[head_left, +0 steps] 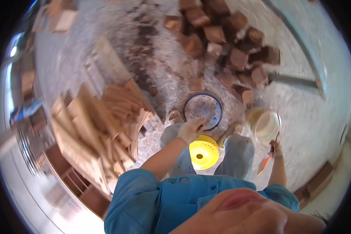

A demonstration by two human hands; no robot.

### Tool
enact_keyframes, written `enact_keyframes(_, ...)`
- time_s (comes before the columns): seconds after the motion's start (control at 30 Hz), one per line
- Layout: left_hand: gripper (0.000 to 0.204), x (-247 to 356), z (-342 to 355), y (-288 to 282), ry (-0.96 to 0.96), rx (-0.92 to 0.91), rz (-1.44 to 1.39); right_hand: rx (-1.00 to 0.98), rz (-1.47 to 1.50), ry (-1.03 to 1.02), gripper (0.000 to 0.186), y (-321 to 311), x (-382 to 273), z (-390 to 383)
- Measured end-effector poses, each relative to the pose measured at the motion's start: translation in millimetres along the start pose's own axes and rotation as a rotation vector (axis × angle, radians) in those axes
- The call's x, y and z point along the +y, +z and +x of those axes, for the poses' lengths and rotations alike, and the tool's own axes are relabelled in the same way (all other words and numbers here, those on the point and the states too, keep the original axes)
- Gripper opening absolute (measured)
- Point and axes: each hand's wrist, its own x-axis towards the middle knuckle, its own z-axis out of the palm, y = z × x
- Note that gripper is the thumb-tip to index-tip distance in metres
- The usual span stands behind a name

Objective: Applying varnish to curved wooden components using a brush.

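My left hand, pale and perhaps gloved, is closed at the upper left edge of a yellow round piece. The piece has a hole near its middle and small dots along its rim. It shows between my knees. Off to the right, my right hand is closed around a slim tool with an orange end. Blur hides the tool's exact kind. Just beyond that hand is a pale, open bucket. A dark-rimmed round dish or ring, with blue smears inside, lies on the floor beyond my left hand.
Reddish-brown blocks lie heaped ahead. Stacked wooden boards stand close on my left, with a plank behind them. A pale blue bar frame crosses the dusty floor at the far right. A brown box sits at the lower right.
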Motion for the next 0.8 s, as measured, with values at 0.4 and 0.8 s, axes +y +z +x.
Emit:
enact_keyframes(0.4, 0.045, 256, -479, -84, -1.528, 0.262, -0.038, -0.164, -0.350, -0.145, 0.025, -131, -4, -92)
enact_keyframes(0.8, 0.051, 287, -592, 30, -1.278, 0.341, -0.729, -0.021, -0.548, -0.069, 0.027, -91, -33, -200)
